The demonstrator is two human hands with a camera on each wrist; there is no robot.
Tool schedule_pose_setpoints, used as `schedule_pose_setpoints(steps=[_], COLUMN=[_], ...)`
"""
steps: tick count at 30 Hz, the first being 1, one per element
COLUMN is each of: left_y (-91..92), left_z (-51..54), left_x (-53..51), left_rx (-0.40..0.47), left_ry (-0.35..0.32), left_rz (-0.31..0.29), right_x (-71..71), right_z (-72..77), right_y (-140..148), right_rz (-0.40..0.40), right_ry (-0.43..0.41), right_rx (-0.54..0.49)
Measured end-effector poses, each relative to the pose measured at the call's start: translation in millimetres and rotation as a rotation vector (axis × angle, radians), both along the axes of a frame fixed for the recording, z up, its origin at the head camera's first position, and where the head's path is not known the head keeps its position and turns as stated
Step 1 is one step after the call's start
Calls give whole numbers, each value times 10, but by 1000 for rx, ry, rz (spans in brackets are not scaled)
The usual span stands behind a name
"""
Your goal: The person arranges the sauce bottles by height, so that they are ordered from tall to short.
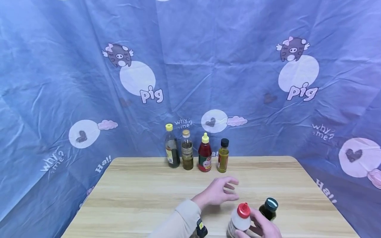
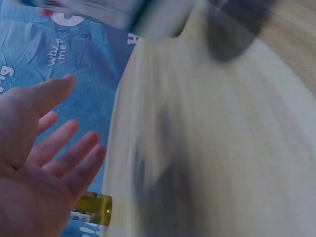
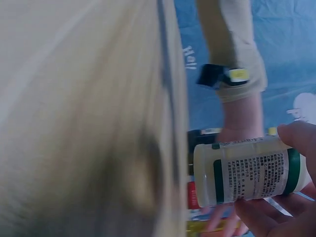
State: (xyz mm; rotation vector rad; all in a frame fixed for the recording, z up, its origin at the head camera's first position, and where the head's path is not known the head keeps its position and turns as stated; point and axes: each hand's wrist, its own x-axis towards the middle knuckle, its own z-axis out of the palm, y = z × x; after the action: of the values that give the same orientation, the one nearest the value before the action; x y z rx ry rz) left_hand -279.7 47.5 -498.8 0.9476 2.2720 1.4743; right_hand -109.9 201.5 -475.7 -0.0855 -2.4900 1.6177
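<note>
My right hand grips a white squeeze bottle with a red nozzle cap, near the table's front edge. In the right wrist view the bottle shows green bands and a printed label; thumb and fingers lie round it. My left hand hovers above the table just beyond the bottle, fingers spread and holding nothing. In the left wrist view that hand has its fingers apart, with the blurred white bottle at the top. Just past my right hand is a dark bottle with a green cap, its lower part hidden.
Along the table's back edge stand a dark sauce bottle with yellow cap, a brown bottle, a red sauce bottle and a yellow oil bottle. A blue printed cloth hangs behind and at both sides.
</note>
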Motion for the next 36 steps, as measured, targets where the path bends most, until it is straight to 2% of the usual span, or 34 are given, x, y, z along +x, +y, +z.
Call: schedule_pose_setpoints(steps=[3, 6, 10, 12, 15, 19, 22, 24, 26, 28, 31, 32, 35, 36], left_y=[14, 35, 62, 77, 108, 166, 222, 264, 305, 341, 381, 393, 430, 444], left_z=[-32, -68, -117, -133, -155, -154, -139, -133, -120, -115, -115, -118, -128, -130], left_x=[38, 74, 123, 154, 205, 277, 323, 348, 381, 415, 472, 485, 502, 503], left_rx=[-6, -8, -2, 5, 9, 10, -13, -53, -66, -53, 13, 28, 42, 39], left_ry=[-30, -50, -86, -111, -122, -66, 37, 131, 161, 141, 8, -17, -43, -27], left_rz=[-84, -135, -160, -166, -177, -194, -195, -192, -194, -207, -233, -240, -255, -254], right_x=[39, 73, 67, 51, 32, 22, -7, -40, -92, -144, -227, -257, -364, -409], right_z=[104, 196, 303, 342, 384, 460, 574, 668, 760, 854, 982, 1021, 1116, 1136], right_y=[25, 53, 112, 146, 185, 216, 262, 310, 374, 431, 502, 519, 570, 587], right_rz=[6, -1, -5, 4, 19, 33, 67, 91, 126, 139, 136, 126, 102, 97], right_ry=[49, 109, 153, 168, 244, 415, 535, 591, 650, 668, 649, 633, 597, 600], right_rx=[45, 127, 215, 220, 226, 256, 265, 274, 283, 296, 300, 297, 282, 273])
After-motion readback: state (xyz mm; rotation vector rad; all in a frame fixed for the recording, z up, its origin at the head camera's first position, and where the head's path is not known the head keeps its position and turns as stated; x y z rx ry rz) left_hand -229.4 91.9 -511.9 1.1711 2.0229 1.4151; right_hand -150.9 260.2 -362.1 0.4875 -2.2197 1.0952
